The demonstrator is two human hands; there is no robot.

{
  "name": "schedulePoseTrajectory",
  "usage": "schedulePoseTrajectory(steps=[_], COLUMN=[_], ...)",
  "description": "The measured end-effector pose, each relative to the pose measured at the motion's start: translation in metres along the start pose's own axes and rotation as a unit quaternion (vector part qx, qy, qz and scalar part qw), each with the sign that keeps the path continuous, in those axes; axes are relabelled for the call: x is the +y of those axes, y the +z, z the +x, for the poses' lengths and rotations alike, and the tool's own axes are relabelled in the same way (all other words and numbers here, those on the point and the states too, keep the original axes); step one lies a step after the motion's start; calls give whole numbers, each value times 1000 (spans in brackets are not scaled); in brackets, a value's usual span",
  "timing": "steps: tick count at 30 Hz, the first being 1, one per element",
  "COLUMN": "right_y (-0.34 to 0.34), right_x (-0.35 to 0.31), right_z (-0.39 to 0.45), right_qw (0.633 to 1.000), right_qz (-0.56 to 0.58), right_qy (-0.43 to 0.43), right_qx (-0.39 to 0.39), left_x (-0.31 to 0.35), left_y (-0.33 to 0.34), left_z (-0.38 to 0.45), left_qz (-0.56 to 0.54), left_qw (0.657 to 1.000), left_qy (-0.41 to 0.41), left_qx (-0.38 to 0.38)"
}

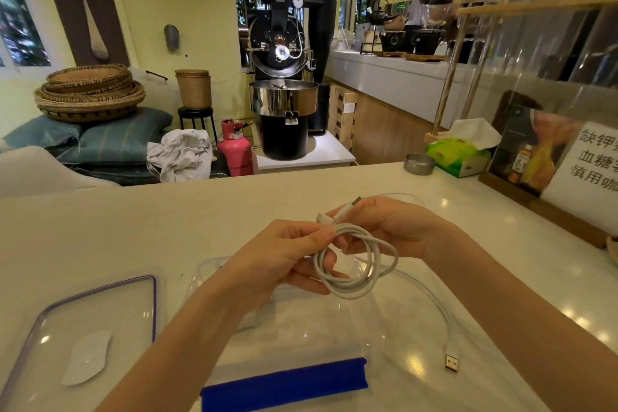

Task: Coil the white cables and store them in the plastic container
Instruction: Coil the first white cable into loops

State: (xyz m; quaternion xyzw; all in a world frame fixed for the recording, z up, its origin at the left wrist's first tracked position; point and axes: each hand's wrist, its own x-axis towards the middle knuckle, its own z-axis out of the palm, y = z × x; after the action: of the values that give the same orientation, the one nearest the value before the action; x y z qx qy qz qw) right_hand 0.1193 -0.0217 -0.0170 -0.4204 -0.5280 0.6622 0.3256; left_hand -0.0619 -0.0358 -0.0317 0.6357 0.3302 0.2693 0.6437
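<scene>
A white cable wound into a coil [355, 262] hangs between both hands above the clear plastic container [301, 331]. My left hand [284, 257] pinches the top of the coil with thumb and fingers. My right hand [391, 227] grips the coil's top from the far side, and two connector ends [347, 209] stick out above its fingers. A second white cable [441, 314] lies loose on the counter to the right, ending in a USB plug [451, 363]. The container has a blue clip [284, 385] on its near edge.
The container's clear lid [87, 338] with a purple seal lies on the white counter at the left. At the far right stand a metal ashtray [419, 164], a green tissue box [459, 154] and a sign stand [548, 150]. Beyond the counter is a coffee roaster [284, 77].
</scene>
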Motion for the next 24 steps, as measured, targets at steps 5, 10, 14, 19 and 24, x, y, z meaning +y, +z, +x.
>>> schedulePoseTrajectory(steps=[5, 10, 14, 19, 24], right_y=[6, 8, 7, -3, 4], right_x=[-2, -6, -4, -4, 2], right_z=[6, 10, 12, 1, -13], right_qw=[1000, 1000, 995, 988, 949], right_qz=[-10, -9, -82, -146, -297], right_qy=[-5, -16, -41, -18, -65], right_qx=[-2, 0, 50, 43, 88], left_x=[0, 0, 1, 0, -9], left_y=[10, 11, 8, -6, -13], left_z=[-1, 0, 1, -5, -11], left_qz=[-14, -59, -55, -37, -9], left_qw=[998, 997, 998, 995, 991], left_qy=[-34, -45, -29, -31, -61], left_qx=[-41, -34, 16, 86, 118])
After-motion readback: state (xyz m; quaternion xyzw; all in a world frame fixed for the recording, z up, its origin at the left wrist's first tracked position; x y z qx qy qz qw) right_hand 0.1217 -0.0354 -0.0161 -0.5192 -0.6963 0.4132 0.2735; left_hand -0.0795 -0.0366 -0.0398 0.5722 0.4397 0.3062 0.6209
